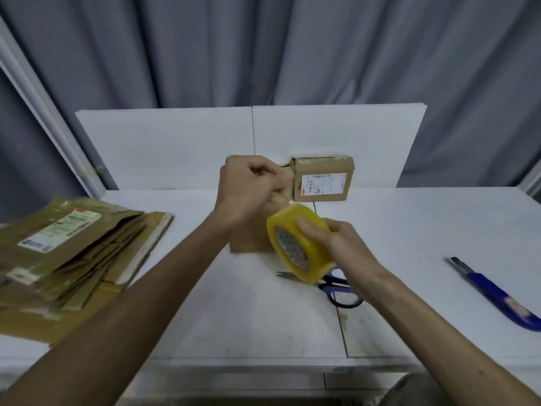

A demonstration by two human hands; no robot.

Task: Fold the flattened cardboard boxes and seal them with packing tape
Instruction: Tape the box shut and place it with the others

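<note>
A small brown cardboard box (248, 238) stands on the white table (234, 312) in the middle, mostly hidden behind my hands. My left hand (248, 186) is above it, its fingers curled and pinching something small at the box's top, probably the tape's free end. My right hand (330, 238) grips a yellow roll of packing tape (298, 244) just right of the box. A folded box (322, 180) with a white label stands behind, against the white back panel. A stack of flattened cardboard boxes (73, 253) lies at the left.
Blue-handled scissors (339, 291) lie on the table under the tape roll. A blue utility knife (494, 294) lies at the right. A white upright panel (175, 148) backs the table, with grey curtains behind it.
</note>
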